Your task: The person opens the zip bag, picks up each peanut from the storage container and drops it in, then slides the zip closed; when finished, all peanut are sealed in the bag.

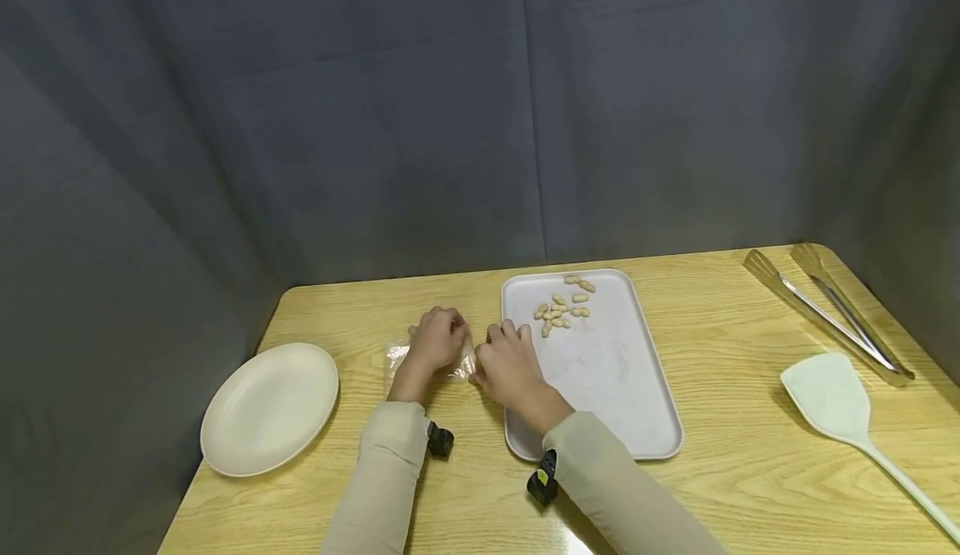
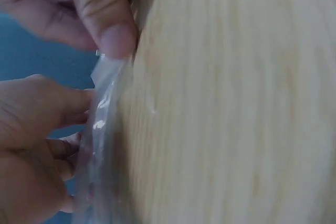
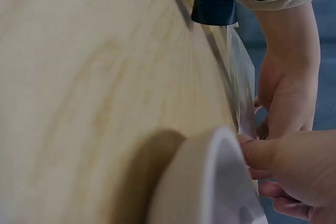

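A clear plastic bag [image 1: 467,362] lies on the table left of the tray. My left hand [image 1: 437,340] is over the bag, its bent fingers holding the film; their exact grip is partly hidden. At the bag's right end, my right hand [image 1: 512,363] pinches the edge, close to the tray's left rim. In the left wrist view the right thumb [image 2: 116,38] presses on the corner of the crinkled film [image 2: 100,129]. Several unshelled peanuts [image 1: 555,315] lie at the far end of the white tray [image 1: 600,380].
An oval cream plate [image 1: 270,409] sits at the table's left. To the right lie metal tongs [image 1: 832,317] and a pale green spatula [image 1: 831,397]. A dark curtain [image 1: 405,138] hangs behind the wooden table [image 1: 712,347].
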